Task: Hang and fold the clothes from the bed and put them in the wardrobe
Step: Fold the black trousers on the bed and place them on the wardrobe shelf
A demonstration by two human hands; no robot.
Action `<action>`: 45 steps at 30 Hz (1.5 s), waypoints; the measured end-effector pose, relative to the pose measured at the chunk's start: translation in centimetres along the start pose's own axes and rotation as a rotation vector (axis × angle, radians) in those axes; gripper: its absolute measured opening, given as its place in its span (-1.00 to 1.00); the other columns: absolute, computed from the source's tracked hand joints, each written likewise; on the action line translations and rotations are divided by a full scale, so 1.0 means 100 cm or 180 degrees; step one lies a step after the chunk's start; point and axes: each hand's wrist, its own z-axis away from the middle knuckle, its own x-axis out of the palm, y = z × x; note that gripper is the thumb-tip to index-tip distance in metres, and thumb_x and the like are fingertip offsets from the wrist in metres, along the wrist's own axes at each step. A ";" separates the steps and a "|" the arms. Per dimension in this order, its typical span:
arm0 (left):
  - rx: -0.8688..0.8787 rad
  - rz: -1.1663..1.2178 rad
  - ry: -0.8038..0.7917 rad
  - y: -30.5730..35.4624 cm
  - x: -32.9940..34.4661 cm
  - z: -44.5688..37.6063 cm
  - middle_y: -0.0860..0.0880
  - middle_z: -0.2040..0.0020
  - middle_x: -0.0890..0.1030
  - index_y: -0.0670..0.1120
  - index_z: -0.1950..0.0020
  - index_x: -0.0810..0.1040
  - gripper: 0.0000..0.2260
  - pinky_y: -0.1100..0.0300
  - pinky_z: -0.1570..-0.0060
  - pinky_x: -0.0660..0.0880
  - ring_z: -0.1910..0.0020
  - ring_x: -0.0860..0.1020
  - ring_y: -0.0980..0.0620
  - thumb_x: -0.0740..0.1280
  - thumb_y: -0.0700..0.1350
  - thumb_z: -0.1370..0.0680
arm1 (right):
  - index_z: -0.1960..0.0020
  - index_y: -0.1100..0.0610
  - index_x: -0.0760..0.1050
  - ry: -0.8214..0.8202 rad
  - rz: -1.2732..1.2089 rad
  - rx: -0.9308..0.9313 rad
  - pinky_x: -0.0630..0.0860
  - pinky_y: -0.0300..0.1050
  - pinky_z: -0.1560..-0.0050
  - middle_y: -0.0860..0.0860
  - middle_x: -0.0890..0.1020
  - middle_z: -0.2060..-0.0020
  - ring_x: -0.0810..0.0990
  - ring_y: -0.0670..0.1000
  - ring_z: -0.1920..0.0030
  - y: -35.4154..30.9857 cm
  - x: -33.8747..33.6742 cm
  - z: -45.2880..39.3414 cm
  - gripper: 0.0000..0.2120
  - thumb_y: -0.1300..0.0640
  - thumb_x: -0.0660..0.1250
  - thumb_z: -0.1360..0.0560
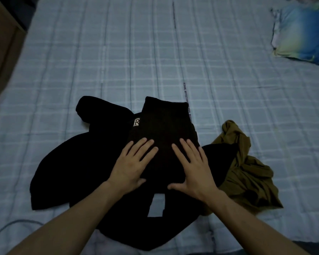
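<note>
**Folding under way: hands flatten a black piece on the bed**

On the bed (173, 57), near its front edge, a folded black garment (164, 124) lies on top of a larger black garment (63, 172) that spreads out flat to the left and toward the viewer. Both hands are flat on the folded piece, fingers straight and spread, gripping nothing: the left hand (133, 162) presses its left part, the right hand (193, 166) its right part, palms down and close together. Just to the right, touching the black cloth, an olive-brown garment (247, 172) sits crumpled and unfolded. A blue and green pillow (302, 34) rests well apart at the far right.

The step in hand looks like smoothing a fold. How many layers are pressed cannot be told; the black cloth is too dark to separate. Next, the folded piece likely needs another fold or lifting clear as a bundle, gripped at both sides so it keeps its shape. The wardrobe is not in view, and two garments remain unfolded.
</note>
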 end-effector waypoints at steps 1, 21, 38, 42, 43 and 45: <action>0.0041 0.0034 0.0031 0.000 -0.003 -0.002 -0.13 -0.53 0.31 -0.04 -0.54 0.23 0.10 -0.17 -0.43 0.30 -0.52 0.28 -0.17 0.63 0.20 -0.10 | -0.58 -0.11 -0.25 -0.0113 0.0116 0.0052 -0.18 0.16 -0.52 -0.01 -0.18 -0.59 -0.25 0.05 -0.57 0.002 0.001 -0.001 0.25 -0.43 0.44 -0.18; -0.0176 -0.0395 0.0334 -0.014 -0.062 -0.073 -0.14 -0.35 0.44 0.05 -0.47 0.30 -0.14 -0.09 0.15 0.61 -0.30 0.47 -0.22 0.62 0.07 -0.25 | -0.56 -0.13 -0.04 -0.0003 -0.0726 0.0092 0.23 0.14 -0.45 -0.01 0.17 -0.51 0.19 0.06 -0.48 0.058 -0.049 -0.062 0.09 -0.21 0.50 -0.21; -0.0505 -0.0337 0.1762 -0.015 -0.149 -0.038 -0.12 -0.14 0.61 -0.07 -0.25 0.58 -0.62 -0.06 -0.01 0.47 -0.12 0.59 -0.15 0.30 0.12 -0.54 | -0.39 -0.02 0.33 0.1308 -0.0447 -0.0619 0.44 0.08 -0.13 0.00 0.43 -0.32 0.44 0.07 -0.28 0.027 -0.121 -0.074 -0.25 -0.13 0.48 -0.27; -0.0800 -0.0436 0.2145 -0.027 -0.207 0.023 -0.12 -0.12 0.62 -0.08 -0.22 0.62 -0.62 -0.01 0.03 0.45 -0.11 0.60 -0.15 0.36 0.14 -0.54 | -0.38 -0.01 0.35 0.1566 -0.0488 -0.1150 0.43 0.09 -0.13 0.00 0.46 -0.31 0.47 0.08 -0.28 -0.033 -0.179 -0.080 -0.31 -0.13 0.45 -0.30; -0.0891 -0.0471 0.2258 -0.030 -0.222 0.040 -0.13 -0.12 0.63 -0.08 -0.22 0.62 -0.62 -0.01 0.04 0.45 -0.11 0.60 -0.16 0.38 0.14 -0.53 | -0.37 0.00 0.36 0.1630 -0.0492 -0.1284 0.43 0.10 -0.12 0.01 0.46 -0.31 0.47 0.08 -0.28 -0.052 -0.193 -0.081 -0.33 -0.12 0.43 -0.31; -0.1062 -0.0598 0.2480 -0.037 -0.251 0.079 -0.14 -0.11 0.64 -0.09 -0.21 0.63 -0.64 -0.02 0.06 0.47 -0.10 0.61 -0.17 0.39 0.13 -0.55 | -0.36 0.00 0.38 0.1765 -0.0512 -0.1556 0.43 0.09 -0.11 0.01 0.47 -0.31 0.47 0.09 -0.27 -0.091 -0.220 -0.081 -0.37 -0.12 0.38 -0.33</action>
